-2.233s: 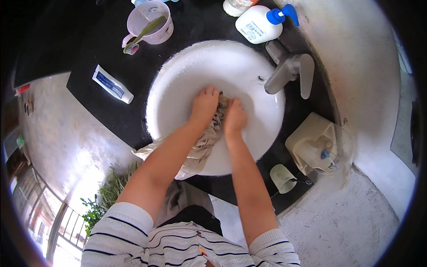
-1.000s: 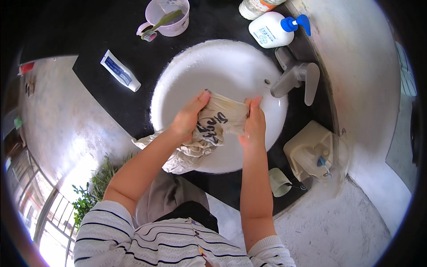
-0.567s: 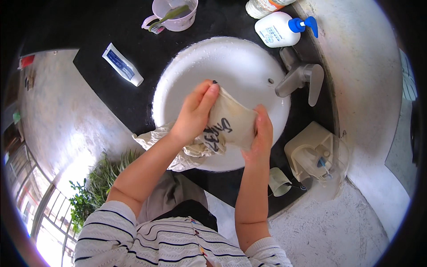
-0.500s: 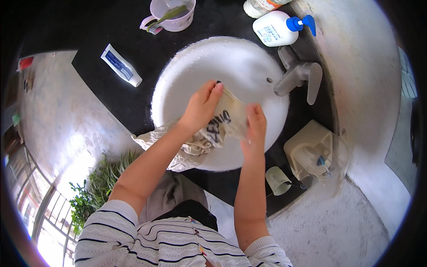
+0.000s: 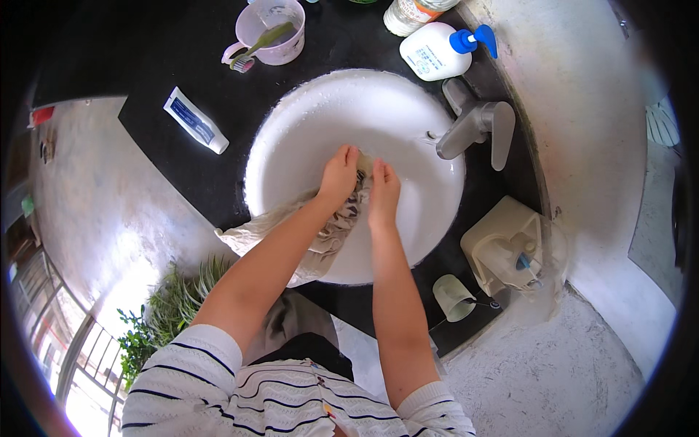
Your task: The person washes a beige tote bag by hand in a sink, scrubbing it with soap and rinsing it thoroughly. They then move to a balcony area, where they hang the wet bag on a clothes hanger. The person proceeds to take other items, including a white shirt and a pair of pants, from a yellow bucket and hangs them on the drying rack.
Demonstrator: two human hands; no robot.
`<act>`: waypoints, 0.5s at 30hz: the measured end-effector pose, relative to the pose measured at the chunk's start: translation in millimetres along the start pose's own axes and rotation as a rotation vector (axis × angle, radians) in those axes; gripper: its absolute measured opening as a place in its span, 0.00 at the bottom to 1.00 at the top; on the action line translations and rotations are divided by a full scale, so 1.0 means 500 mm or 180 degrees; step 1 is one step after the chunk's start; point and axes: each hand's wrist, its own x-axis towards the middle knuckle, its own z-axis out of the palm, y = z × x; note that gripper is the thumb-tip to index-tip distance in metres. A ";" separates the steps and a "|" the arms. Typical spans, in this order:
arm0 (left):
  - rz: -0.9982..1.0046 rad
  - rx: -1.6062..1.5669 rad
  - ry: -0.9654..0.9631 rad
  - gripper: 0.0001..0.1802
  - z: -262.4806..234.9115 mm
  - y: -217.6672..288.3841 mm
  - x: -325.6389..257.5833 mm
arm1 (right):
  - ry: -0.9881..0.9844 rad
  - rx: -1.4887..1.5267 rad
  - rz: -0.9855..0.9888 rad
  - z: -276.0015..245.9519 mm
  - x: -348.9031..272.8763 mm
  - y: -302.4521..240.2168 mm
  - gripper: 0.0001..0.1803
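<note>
A cream cloth with dark markings hangs crumpled over the near left rim of the round white sink basin. My left hand pinches one part of it above the bowl. Close to its right, my right hand has its fingers closed on the same cloth. A short strip of fabric shows between my fingertips, while the rest bunches up under my left forearm. Beyond my hands, at the basin's right edge, stands a grey metal faucet.
On the black countertop lie a toothpaste tube, a pink cup with a green toothbrush, and a white pump bottle. A beige container and a pale small cup sit at right. Plants grow lower left.
My hands have come closer together, the right one moving left. The cloth, stretched out between them before, is now gathered, with less of its marked part showing. The view has shifted slightly.
</note>
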 end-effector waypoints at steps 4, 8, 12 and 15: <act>-0.1680 -0.1820 -0.0806 0.20 -0.024 0.072 -0.051 | -0.0098 -0.0824 -0.0232 -0.028 -0.035 -0.109 0.23; -0.1363 -0.1810 -0.1605 0.18 -0.035 0.058 -0.047 | 0.0410 -0.1060 -0.1045 -0.004 -0.083 -0.188 0.24; -0.1158 -0.2430 -0.1080 0.20 -0.041 0.112 -0.124 | 0.0161 -0.1071 -0.0876 -0.040 -0.092 -0.200 0.24; -0.1291 -0.1976 -0.1366 0.18 -0.083 0.130 -0.143 | 0.0381 -0.1007 -0.1245 -0.029 -0.096 -0.219 0.24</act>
